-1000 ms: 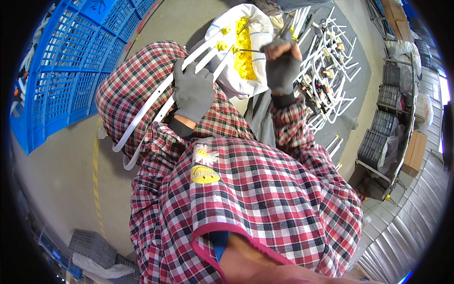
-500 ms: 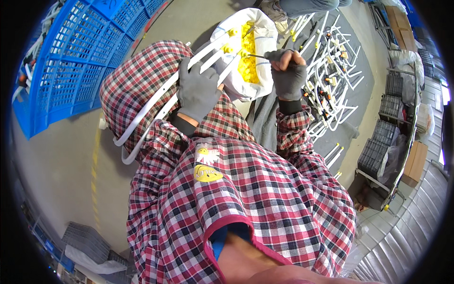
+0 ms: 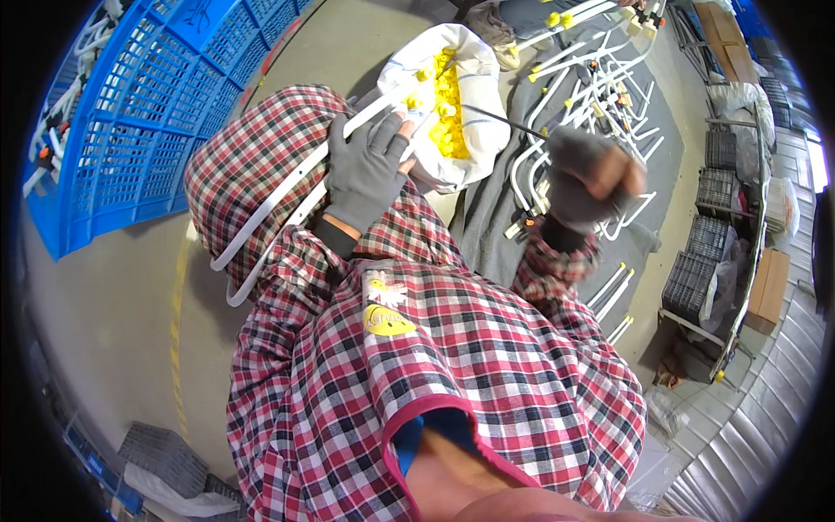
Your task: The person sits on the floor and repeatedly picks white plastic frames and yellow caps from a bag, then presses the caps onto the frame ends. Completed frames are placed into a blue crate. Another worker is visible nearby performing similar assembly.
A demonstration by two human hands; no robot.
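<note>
My left hand point(image 3: 370, 170), in a grey fingerless glove, is closed around bent white tubes point(image 3: 278, 209) that lie across my plaid-covered lap. Yellow end caps point(image 3: 424, 76) sit on the tubes' far ends, over a white woven sack point(image 3: 485, 143) full of yellow caps point(image 3: 449, 130). Motion smears my right hand point(image 3: 596, 178), gloved the same way, to the right of the sack. It is closed on a thin dark rod point(image 3: 513, 124), whose tip points left towards the caps. The fist hides the rod's other end.
A large blue plastic crate point(image 3: 130, 130) with white tubes inside stands at the left. Many white tube frames point(image 3: 600, 96) lie on a dark cloth point(image 3: 496, 239) at the right. Beyond the sack is another person's shoe point(image 3: 493, 35). Shelves with grey crates point(image 3: 700, 261) line the far right.
My right hand has swung right and nearer with the rod, whose tip has left the yellow caps. At the top, another person has lifted white tubes with yellow ends. My left hand keeps its grip.
</note>
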